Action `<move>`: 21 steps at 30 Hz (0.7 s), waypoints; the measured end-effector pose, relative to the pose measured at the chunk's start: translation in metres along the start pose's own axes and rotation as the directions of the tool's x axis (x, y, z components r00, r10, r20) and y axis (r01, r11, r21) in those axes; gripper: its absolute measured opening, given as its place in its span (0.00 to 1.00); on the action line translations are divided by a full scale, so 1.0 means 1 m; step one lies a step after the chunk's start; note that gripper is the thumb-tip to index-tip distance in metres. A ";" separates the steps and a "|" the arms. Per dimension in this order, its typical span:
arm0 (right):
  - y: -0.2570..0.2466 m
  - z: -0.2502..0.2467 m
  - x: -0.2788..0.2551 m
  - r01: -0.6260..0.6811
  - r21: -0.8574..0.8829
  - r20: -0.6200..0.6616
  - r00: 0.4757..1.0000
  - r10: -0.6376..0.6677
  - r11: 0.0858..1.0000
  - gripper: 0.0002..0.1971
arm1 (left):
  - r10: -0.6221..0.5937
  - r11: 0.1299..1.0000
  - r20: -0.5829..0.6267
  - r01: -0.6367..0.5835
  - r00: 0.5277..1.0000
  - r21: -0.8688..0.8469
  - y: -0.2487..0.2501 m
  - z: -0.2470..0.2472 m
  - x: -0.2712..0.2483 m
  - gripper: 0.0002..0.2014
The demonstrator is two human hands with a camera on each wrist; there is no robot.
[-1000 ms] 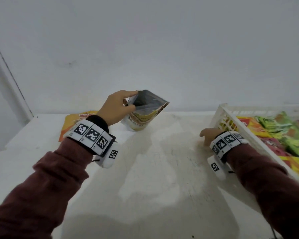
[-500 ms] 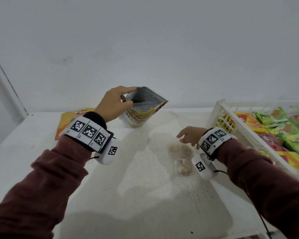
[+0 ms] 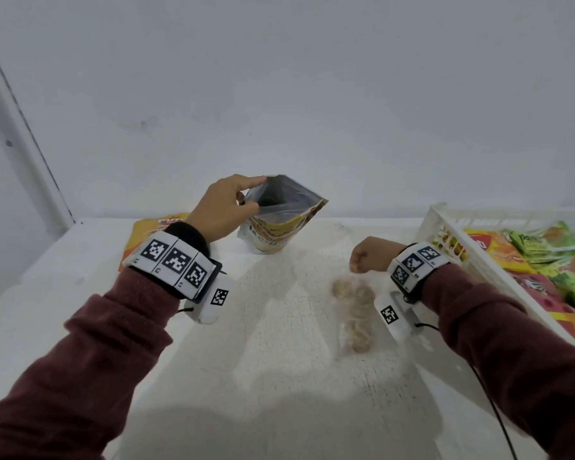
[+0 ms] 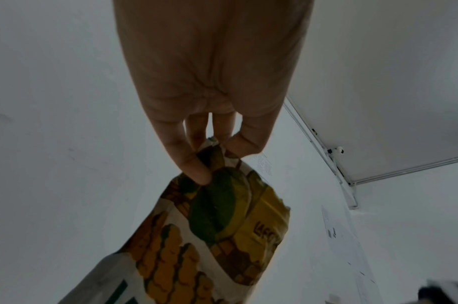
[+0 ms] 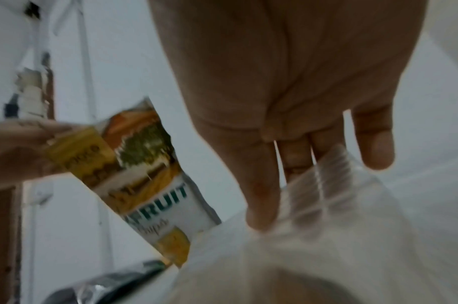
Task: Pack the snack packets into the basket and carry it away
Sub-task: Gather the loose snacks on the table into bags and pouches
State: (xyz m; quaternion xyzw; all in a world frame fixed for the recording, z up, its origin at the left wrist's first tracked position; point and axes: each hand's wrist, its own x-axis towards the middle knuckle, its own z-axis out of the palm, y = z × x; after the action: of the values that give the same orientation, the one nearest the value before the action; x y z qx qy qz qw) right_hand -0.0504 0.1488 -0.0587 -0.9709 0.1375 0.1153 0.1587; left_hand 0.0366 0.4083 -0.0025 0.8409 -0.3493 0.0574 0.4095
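Note:
My left hand (image 3: 258, 194) pinches the rim of an open yellow-and-white fruit chips pouch (image 3: 279, 227) at the back of the white table (image 3: 279, 376), holding its mouth open and tilted to the right. The left wrist view shows thumb and fingers of that hand (image 4: 217, 158) clamped on the pouch (image 4: 222, 226). My right hand (image 3: 359, 263) grips the top of a clear bag of round brown snacks (image 3: 356, 310), which hangs below it. In the right wrist view the fingers (image 5: 297, 164) hold the crumpled clear bag (image 5: 326, 185). A white basket (image 3: 445, 224) stands at the right.
Several green, orange and red snack packets (image 3: 545, 257) lie in the basket. An orange packet (image 3: 153, 230) lies flat at the back left of the table, behind my left wrist. A white wall rises right behind the table.
My right hand left the basket's side, moved left toward the table's middle and lifted the clear snack bag. My left hand kept holding the pouch open and raised it slightly.

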 end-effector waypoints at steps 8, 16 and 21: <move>-0.019 -0.053 -0.041 0.242 0.122 -0.168 0.961 -0.220 0.963 0.10 | 0.006 1.000 -0.003 -0.006 1.000 0.013 0.001 0.002 0.000 0.24; -0.017 -0.031 -0.032 0.292 -0.071 -0.308 0.903 -0.299 0.954 0.09 | -0.002 1.000 0.010 0.001 1.000 0.029 0.004 0.002 -0.002 0.24; -0.012 -0.010 -0.022 0.286 -0.010 -0.320 0.907 -0.274 0.958 0.15 | -0.004 1.000 0.010 0.003 1.000 0.026 0.006 0.002 -0.003 0.25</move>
State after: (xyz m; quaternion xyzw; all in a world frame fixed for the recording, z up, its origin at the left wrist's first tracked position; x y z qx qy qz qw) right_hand -0.0657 0.1612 -0.0407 -0.9832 0.0225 -0.0693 0.1672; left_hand 0.0302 0.4057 -0.0009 0.8470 -0.3491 0.0571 0.3969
